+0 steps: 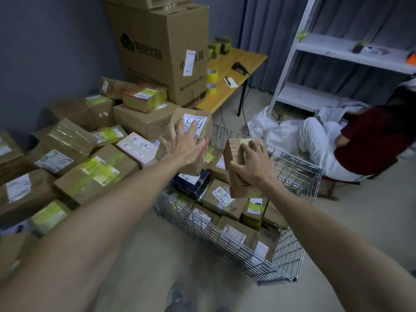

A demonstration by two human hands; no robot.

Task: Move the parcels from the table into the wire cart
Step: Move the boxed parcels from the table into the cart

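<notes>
Head view, the only one. The left hand (183, 147) is spread wide with straight fingers, its palm flat against the face of a labelled parcel (201, 119). That is a brown carton with a white hand-marked sticker, tilted up over the far left corner of the wire cart (236, 257). No curl round an edge shows, so it reads as a press or a steadying push, not a grip. I cannot tell what carries the parcel's underside.

The right hand (253, 164) has its fingers curled over the top of a small parcel (234, 154). This is a narrow brown box held on end above the middle of the cart, clear of the load below. The cart stands on the floor at centre right and already holds a layer of loaded parcels (234, 233).

The pile of parcels (94, 170) on the left is left to move, and it hides whatever surface it sits on.

Handling, by judgement:
- The cartons look stiff and taped, and light enough for one hand each.
- The glossy tape may be slick.
- The labelled parcel is better taken by opposite edges or from under than by a flat palm.
- The small one is safest clamped across its narrow sides.
- Dropping from height could dent corners.

At the far side a wooden desk (234, 64) carries a big carton (162, 48), tape rolls (212, 75) and a scanner (239, 66). On the right are a white shelf (337, 48) and a seated person (360, 143).
</notes>
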